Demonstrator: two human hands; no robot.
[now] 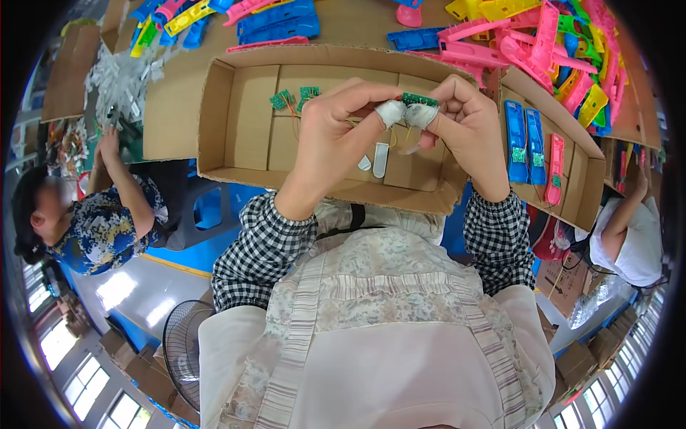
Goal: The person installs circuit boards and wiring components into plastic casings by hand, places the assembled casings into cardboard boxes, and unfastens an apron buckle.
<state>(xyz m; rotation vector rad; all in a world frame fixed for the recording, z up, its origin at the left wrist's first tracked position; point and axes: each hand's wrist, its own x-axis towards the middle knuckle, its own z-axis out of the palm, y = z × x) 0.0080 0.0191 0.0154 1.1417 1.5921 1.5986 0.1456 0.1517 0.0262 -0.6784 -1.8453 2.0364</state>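
Above a shallow cardboard box [250, 171], my left hand [336, 129] and my right hand [468, 132] meet, each with a white covering on the thumb. Pinched between both is a small green circuit board [418, 99] with thin wires hanging below it. Two more green circuit boards [294, 97] with wires lie in the box, left of my hands. Under the held board, a white oblong plastic piece [381, 160] and a smaller white piece [364, 164] rest on the box floor. A small pale piece shows beneath my right fingers, too unclear to name.
A second cardboard box [582, 182] on the right holds blue plastic shells [516, 143] and a pink shell [554, 170] with boards fitted. Coloured shells [529, 43] pile up behind. Clear plastic pieces [128, 79] lie at left. One person [93, 207] sits left, another [625, 239] right.
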